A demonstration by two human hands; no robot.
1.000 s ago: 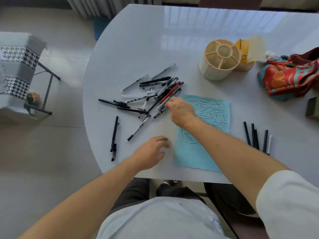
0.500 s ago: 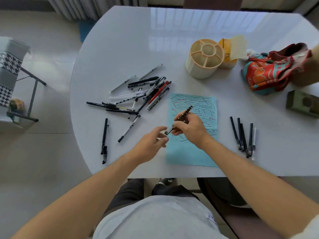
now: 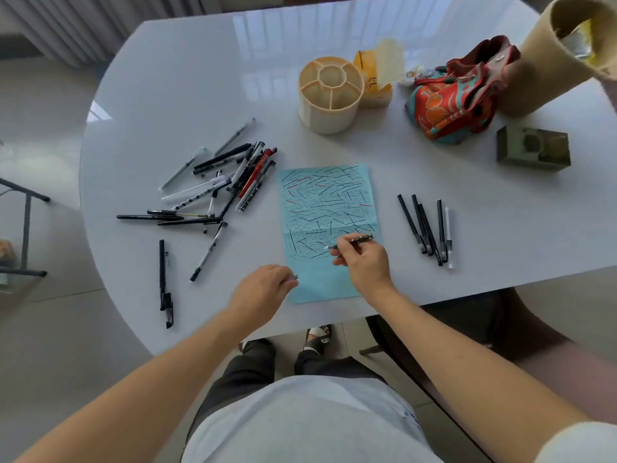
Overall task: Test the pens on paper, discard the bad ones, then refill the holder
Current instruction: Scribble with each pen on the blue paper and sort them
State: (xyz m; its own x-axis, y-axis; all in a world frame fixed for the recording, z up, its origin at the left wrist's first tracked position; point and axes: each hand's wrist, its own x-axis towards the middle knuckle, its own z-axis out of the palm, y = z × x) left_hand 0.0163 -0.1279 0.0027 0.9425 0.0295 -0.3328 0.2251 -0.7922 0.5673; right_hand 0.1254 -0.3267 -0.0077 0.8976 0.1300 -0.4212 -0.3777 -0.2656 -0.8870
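Testing goes best if the right hand (image 3: 365,265), clamped on the pen (image 3: 350,241), strokes bare paper (image 3: 329,289) toward 6 o'clock; the left hand (image 3: 263,290) pinches its cap (image 3: 294,277).

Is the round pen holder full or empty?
Empty. The cream pen holder stands upright, and its centre well and ring of compartments show only bare walls; the pens lie on the table.

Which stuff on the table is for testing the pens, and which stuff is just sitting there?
For the job:
- pen in the right hand
- its cap, apparently, in the left hand
- blue paper covered in scribbles
- pile of pens
- row of pens right of the paper
- empty pen holder

Just lying about:
- tissue pack
- colourful bag
- green box
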